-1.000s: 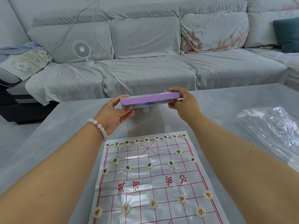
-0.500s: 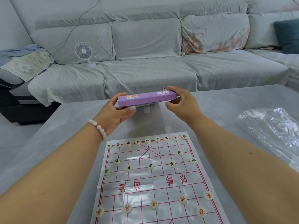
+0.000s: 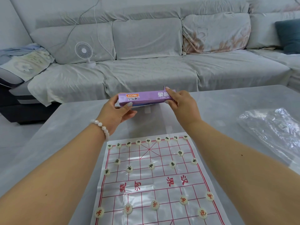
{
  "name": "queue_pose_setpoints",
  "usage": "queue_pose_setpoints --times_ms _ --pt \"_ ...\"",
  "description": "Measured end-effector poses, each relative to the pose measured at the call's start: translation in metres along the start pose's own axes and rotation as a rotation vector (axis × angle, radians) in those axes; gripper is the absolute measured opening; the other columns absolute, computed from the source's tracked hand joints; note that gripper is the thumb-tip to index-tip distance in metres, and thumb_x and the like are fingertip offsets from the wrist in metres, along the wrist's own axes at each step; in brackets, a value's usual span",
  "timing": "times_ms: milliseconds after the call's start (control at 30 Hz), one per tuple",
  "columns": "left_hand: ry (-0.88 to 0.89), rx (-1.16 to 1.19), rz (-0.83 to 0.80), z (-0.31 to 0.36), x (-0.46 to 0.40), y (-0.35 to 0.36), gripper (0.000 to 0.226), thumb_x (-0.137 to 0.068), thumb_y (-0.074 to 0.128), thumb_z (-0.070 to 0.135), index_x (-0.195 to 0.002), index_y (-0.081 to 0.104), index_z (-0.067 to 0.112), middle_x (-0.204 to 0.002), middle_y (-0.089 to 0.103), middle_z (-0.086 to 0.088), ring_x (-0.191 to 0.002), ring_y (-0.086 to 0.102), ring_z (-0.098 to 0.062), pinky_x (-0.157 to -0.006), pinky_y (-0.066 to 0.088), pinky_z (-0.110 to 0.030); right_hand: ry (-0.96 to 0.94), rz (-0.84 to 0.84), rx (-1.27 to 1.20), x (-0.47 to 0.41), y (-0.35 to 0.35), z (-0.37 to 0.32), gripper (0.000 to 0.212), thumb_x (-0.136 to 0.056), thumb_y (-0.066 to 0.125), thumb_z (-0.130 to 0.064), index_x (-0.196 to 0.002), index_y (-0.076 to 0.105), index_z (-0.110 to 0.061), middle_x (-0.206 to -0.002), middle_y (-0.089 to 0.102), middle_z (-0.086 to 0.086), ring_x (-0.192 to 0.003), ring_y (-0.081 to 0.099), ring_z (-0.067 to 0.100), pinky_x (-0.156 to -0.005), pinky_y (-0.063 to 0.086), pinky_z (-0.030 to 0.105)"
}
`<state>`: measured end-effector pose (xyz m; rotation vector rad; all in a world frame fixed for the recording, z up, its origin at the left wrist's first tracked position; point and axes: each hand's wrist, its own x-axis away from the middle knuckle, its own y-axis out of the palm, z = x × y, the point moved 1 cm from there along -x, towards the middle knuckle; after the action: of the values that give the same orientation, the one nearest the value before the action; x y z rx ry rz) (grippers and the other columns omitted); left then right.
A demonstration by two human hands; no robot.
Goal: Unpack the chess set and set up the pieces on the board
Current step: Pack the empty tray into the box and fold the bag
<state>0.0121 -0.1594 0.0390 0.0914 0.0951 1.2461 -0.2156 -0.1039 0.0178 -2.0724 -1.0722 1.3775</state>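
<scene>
I hold a flat purple chess box (image 3: 144, 97) above the far part of the grey table (image 3: 227, 101). My left hand (image 3: 116, 113) grips its left end, thumb on the near side. My right hand (image 3: 181, 103) pinches its right end, forefinger along the top edge. The box's long printed side faces me. Below my forearms lies the plastic chess board (image 3: 151, 181) with red grid lines. Black-lettered round pieces (image 3: 148, 141) line its far row, and others stand in the rows behind. Red-lettered pieces (image 3: 183, 200) stand on the near half.
A crumpled clear plastic bag (image 3: 272, 129) lies on the table at the right. Behind the table is a grey covered sofa (image 3: 146, 70) with a small white fan (image 3: 84, 51) and its cable on the seat.
The box has tilted so its printed long side now faces me, and it has sunk slightly. Both hands stay on its ends.
</scene>
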Motion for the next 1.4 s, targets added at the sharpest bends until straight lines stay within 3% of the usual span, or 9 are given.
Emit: queue_pose_setpoints --times_ms 167,367,533,767,967,1133,1233,1300,1400 --pt "-0.023 0.195 -0.05 0.002 0.0 0.001 0.042 -0.084 0.06 -0.004 -0.122 0.052 0.01 -0.105 0.067 -0.012 -0.087 0.07 -0.024 -0.077 0.057 -0.026 -0.085 0.193 -0.031 0.005 0.009 0.004 0.031 -0.088 0.058 -0.012 -0.118 0.066 -0.008 -0.097 0.064 0.019 -0.08 0.063 0.033 -0.068 0.04 0.023" --pt "-0.042 0.308 -0.051 0.003 -0.002 0.0 0.035 -0.088 0.056 -0.002 -0.121 0.049 0.007 -0.109 0.065 -0.017 -0.09 0.069 -0.025 -0.075 0.056 -0.022 -0.101 0.261 -0.074 0.007 0.006 -0.003 0.028 -0.085 0.065 -0.016 -0.111 0.068 -0.007 -0.092 0.065 0.014 -0.072 0.061 0.023 -0.063 0.053 0.031" --pt "-0.097 0.228 -0.045 0.002 -0.003 -0.004 0.04 -0.087 0.053 -0.009 -0.123 0.049 0.009 -0.106 0.065 -0.021 -0.086 0.07 -0.028 -0.068 0.057 -0.022 0.246 0.069 -0.4 0.001 0.002 -0.005 0.053 -0.089 0.062 -0.029 -0.139 0.045 -0.02 -0.106 0.056 0.005 -0.077 0.063 0.013 -0.068 0.054 0.019" --pt "-0.104 0.128 0.012 -0.006 0.0 0.0 0.039 -0.087 0.055 -0.008 -0.121 0.053 0.012 -0.103 0.067 -0.02 -0.083 0.071 -0.03 -0.063 0.057 -0.023 0.361 0.065 -0.481 -0.003 0.0 -0.009 0.03 -0.085 0.068 -0.017 -0.114 0.061 -0.013 -0.103 0.059 0.004 -0.073 0.065 0.021 -0.045 0.04 0.004" --pt "-0.102 0.087 0.143 -0.017 0.008 0.02 0.041 -0.085 0.06 -0.007 -0.12 0.054 0.014 -0.1 0.068 -0.017 -0.071 0.071 -0.026 -0.064 0.059 -0.028 0.852 0.064 -0.801 -0.011 0.02 -0.018 0.068 -0.082 0.069 -0.02 -0.134 0.028 -0.006 -0.083 0.057 0.002 -0.081 0.068 0.025 -0.081 0.055 0.035" --pt "-0.142 0.021 0.098 -0.029 0.013 0.049 0.045 -0.086 0.058 -0.006 -0.125 0.047 0.013 -0.096 0.067 -0.023 -0.065 0.069 -0.025 -0.068 0.059 -0.033 1.111 0.009 -1.214 -0.004 0.046 -0.046 0.054 -0.081 0.072 -0.019 -0.114 0.031 -0.004 -0.103 0.058 0.017 -0.09 0.067 0.034 -0.075 0.058 0.047" --pt "-0.235 0.021 -0.078 -0.032 0.02 0.058 0.05 -0.088 0.051 -0.012 -0.127 0.045 0.019 -0.087 0.066 -0.025 -0.064 0.068 -0.025 -0.07 0.058 -0.034 1.164 -0.092 -1.154 -0.001 0.058 -0.049 0.054 -0.079 0.07 -0.021 -0.117 0.036 -0.002 -0.102 0.058 0.02 -0.088 0.067 0.036 -0.067 0.058 0.048" --pt "-0.287 -0.057 -0.144 -0.033 0.022 0.052 0.056 -0.087 0.05 -0.013 -0.128 0.045 0.025 -0.088 0.065 -0.024 -0.067 0.066 -0.028 -0.07 0.057 -0.035 1.18 -0.157 -1.154 -0.001 0.056 -0.042 0.032 -0.081 0.063 -0.015 -0.107 0.05 -0.002 -0.093 0.059 0.019 -0.083 0.065 0.034 -0.058 0.058 0.044" --pt "-0.303 -0.172 -0.031 -0.038 0.01 0.031 0.049 -0.086 0.049 -0.008 -0.123 0.051 0.026 -0.085 0.064 -0.016 -0.06 0.063 -0.025 -0.056 0.057 -0.032 1.208 -0.214 -1.083 0.001 0.048 -0.023 0.005 -0.09 0.053 -0.013 -0.088 0.052 -0.008 -0.094 0.06 0.016 -0.079 0.06 0.027 -0.053 0.051 0.032"
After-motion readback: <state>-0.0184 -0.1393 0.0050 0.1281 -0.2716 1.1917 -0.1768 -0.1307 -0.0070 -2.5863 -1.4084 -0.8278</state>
